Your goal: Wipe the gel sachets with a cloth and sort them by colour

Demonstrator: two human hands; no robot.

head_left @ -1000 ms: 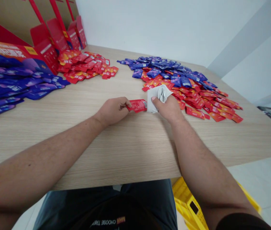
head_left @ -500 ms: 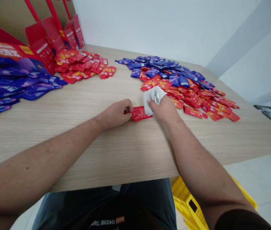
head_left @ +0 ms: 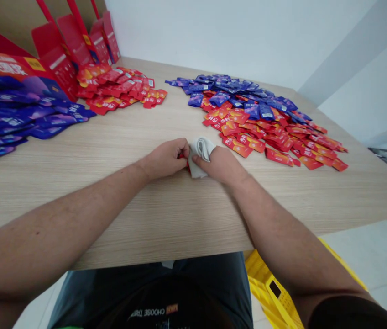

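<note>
1. the red sachet (head_left: 186, 162) lies flat on the table (head_left: 180, 214), at its middle, between my two hands. only a sliver of it shows; the rest is under the white cloth (head_left: 202, 151).
2. i judge the sachet light, thin and bendy, with a slick foil skin that could slide under a rub. its flat sealed end looks like the best place to pinch it.
3. the cloth is soft and bunched, and will crumple to any grip.
4. my left hand (head_left: 164, 160) is curled closed, fingertips pinching the sachet's left end against the table.
5. my right hand (head_left: 221, 165) is closed around the cloth, thumb on its near edge, pressing it down on the sachet.
6. a mixed pile of red and blue sachets (head_left: 258, 123) lies just beyond, far right. a red pile (head_left: 118, 89) and blue packs (head_left: 15, 119) sit far left.
</note>
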